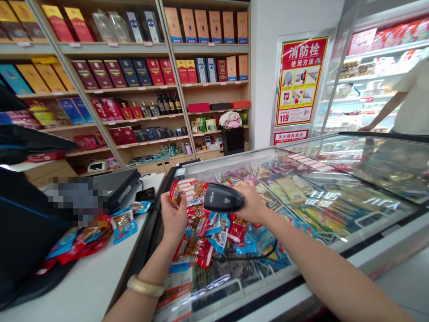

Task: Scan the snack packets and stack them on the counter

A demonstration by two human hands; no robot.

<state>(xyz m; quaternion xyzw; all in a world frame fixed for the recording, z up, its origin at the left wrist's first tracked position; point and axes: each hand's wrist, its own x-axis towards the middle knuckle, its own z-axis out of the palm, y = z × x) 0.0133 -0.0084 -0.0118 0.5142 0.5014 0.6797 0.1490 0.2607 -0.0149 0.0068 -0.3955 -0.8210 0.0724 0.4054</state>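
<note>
My right hand (pixel 252 201) is wrapped round the handle of a black barcode scanner (pixel 224 197), its head turned to the left. In my left hand (pixel 174 215) a small red snack packet (pixel 174 192) is pinched between thumb and fingers, just left of the scanner. Below both hands, a heap of red and blue snack packets (pixel 219 232) lies on the glass lid of a chest freezer (pixel 234 286). The scanner's black cable (pixel 248 258) loops across the glass beside the heap. My fingers on the far side of the scanner are partly hidden.
On the white counter (pixel 97 277) at left lie more snack packets (pixel 124 224), a phone-like black device (pixel 145 194) and a dark machine (pixel 117 185). Shelves of boxed bottles (pixel 125 74) line the back wall. Another person (pixel 414 96) stands beyond the freezer at right.
</note>
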